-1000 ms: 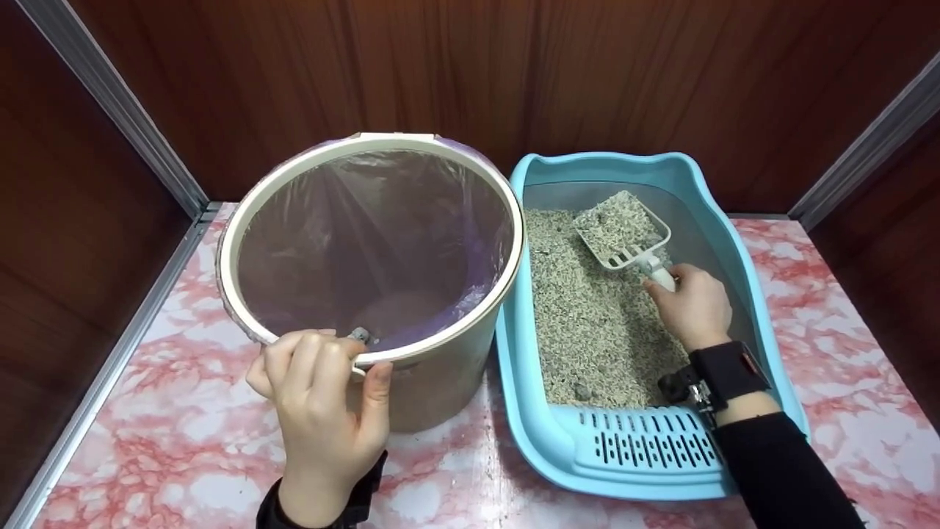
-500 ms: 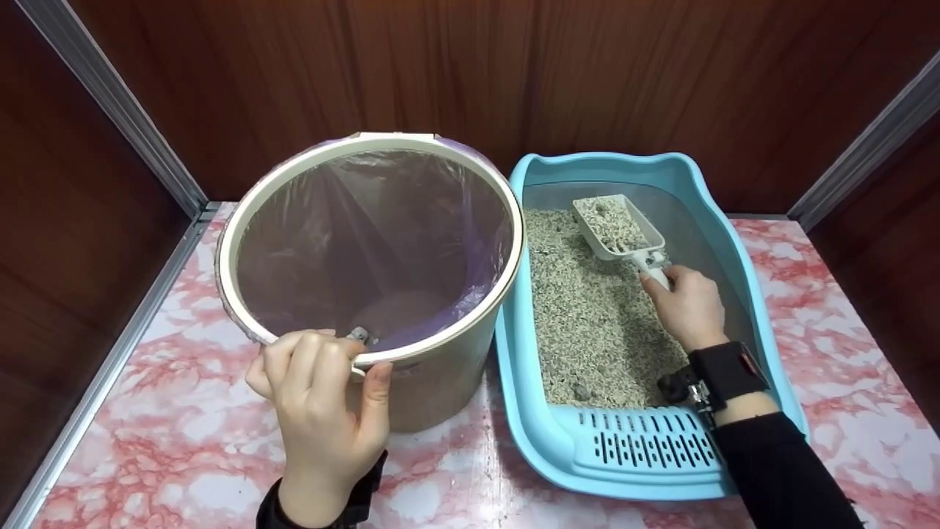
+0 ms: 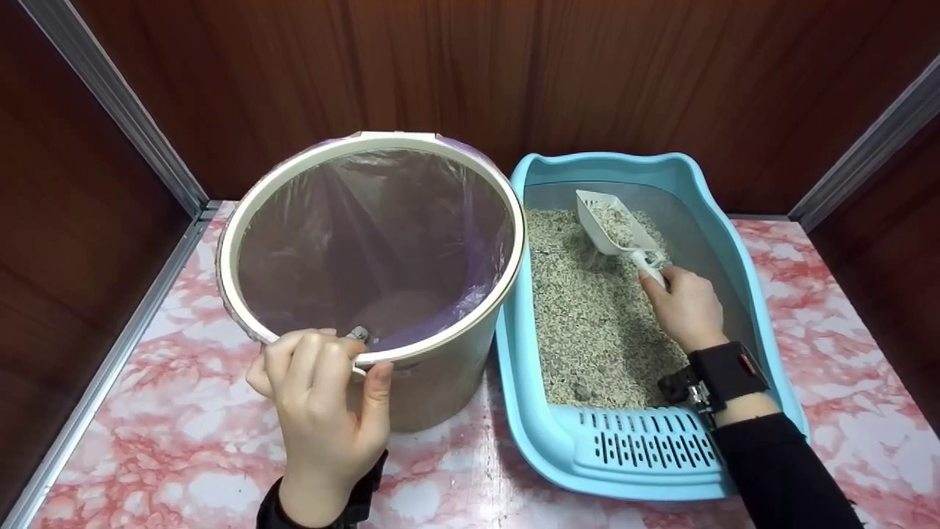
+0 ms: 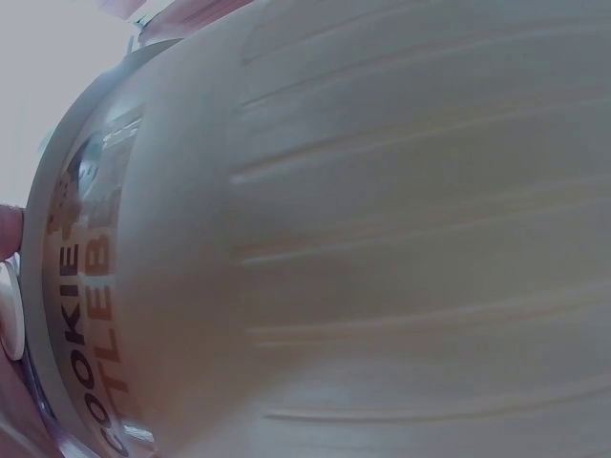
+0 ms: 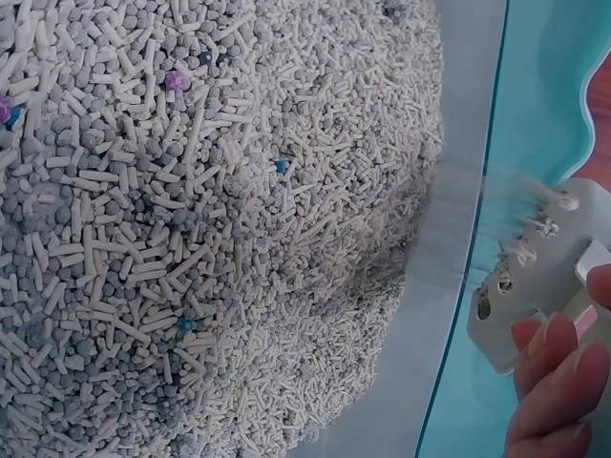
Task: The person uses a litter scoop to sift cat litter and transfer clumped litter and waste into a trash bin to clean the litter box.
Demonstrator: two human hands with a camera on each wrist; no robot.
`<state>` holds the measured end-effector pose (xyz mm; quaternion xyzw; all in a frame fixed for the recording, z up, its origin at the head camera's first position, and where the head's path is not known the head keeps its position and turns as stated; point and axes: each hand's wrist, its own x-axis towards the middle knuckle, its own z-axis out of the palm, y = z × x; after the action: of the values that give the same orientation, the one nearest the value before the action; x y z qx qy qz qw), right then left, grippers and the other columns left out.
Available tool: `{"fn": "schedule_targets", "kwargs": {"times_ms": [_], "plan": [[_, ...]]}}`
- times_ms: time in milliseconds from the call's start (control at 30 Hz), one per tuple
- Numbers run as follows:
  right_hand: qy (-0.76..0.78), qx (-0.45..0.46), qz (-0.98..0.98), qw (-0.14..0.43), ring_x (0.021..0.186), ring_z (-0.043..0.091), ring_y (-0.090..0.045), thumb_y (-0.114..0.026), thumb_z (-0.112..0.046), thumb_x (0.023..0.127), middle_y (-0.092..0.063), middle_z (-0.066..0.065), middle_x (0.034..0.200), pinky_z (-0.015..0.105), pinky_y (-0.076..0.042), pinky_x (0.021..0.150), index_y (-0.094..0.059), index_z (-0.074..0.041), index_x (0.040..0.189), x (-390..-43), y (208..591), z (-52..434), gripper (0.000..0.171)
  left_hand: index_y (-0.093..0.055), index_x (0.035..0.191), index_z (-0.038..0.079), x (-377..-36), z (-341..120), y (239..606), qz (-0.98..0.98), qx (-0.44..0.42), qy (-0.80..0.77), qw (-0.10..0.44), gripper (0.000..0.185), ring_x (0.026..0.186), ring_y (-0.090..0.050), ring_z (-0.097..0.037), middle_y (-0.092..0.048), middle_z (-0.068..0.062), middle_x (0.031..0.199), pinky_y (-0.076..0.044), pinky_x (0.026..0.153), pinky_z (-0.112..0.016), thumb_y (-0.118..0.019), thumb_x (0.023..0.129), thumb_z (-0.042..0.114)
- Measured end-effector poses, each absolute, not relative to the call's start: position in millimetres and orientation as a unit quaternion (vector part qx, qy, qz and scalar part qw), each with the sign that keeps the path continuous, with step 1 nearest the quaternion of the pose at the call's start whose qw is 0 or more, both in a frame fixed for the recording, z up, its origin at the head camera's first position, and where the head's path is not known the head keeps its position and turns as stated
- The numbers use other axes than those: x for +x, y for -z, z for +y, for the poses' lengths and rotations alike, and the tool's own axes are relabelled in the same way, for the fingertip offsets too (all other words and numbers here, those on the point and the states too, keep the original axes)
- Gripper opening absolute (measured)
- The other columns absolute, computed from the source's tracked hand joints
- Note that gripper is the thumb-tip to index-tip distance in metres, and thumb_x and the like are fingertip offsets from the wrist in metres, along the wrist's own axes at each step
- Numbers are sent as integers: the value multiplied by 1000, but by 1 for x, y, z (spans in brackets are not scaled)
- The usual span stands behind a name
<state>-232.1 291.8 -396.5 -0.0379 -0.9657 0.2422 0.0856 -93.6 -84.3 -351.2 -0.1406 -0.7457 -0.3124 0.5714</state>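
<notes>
White scoop [image 3: 613, 228] tilted, handle toward right hand [image 3: 687, 308]

A round cream bin [image 3: 433, 382], lined with a purple bag [image 3: 382, 235], is seen on the left of the pink marbled tabletop [image 3: 147, 441]. Its near rim is gripped by the left hand [image 3: 323, 411]. Just to its right, touching it, a blue litter tray [image 3: 543, 433] filled with grey-white litter [image 3: 587, 330] is placed. A white scoop [image 3: 613, 229], tilted and partly loaded, is held over the litter by the right hand [image 3: 687, 308].
</notes>
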Motion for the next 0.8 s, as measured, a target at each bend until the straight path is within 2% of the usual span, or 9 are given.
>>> {"fn": "schedule_targets", "kwargs": {"times_ms": [133, 300, 567, 633, 800], "plan": [[-241, -36, -964, 105, 51, 18, -41, -56, -33, 101, -48, 4, 62, 31, -28, 50, -59, -5, 82, -231, 396, 291, 34, -57, 75, 4, -94, -85, 351, -746, -142, 314, 570, 54, 83, -45, -33, -53, -9, 69, -18, 90, -44, -47, 102, 49], [-243, -32, -962, 124, 55, 17, -48, -65, -28, 94, -66, 16, 77, 30, -33, 52, -70, 2, 102, -230, 398, 292, 31, -57, 74, 4, -94, -85, 350, -746, -143, 313, 570, 53, 83, -45, -32, -52, -8, 69, -18, 89, -45, -47, 102, 49], [-251, -42, -958, 133, 61, 21, -53, -68, -28, 91, -70, 20, 86, 30, -35, 53, -71, 1, 105, -230, 399, 292, 32, -57, 75, 4, -94, -85, 351, -744, -146, 311, 574, 53, 82, -44, -32, -51, -8, 69, -18, 88, -45, -47, 102, 48], [-252, -43, -958, 129, 61, 20, -53, -67, -30, 93, -69, 19, 85, 30, -35, 52, -71, 0, 106, -230, 399, 292, 33, -57, 75, 4, -95, -85, 351, -743, -146, 311, 574, 53, 82, -44, -32, -52, -8, 69, -18, 88, -44, -47, 102, 48], [-249, -39, -961, 115, 54, 17, -46, -61, -34, 97, -60, 9, 69, 31, -32, 50, -71, -2, 101, -232, 398, 292, 33, -57, 75, 4, -95, -85, 350, -743, -146, 311, 574, 53, 83, -45, -32, -52, -8, 69, -18, 88, -45, -47, 102, 48]]}}
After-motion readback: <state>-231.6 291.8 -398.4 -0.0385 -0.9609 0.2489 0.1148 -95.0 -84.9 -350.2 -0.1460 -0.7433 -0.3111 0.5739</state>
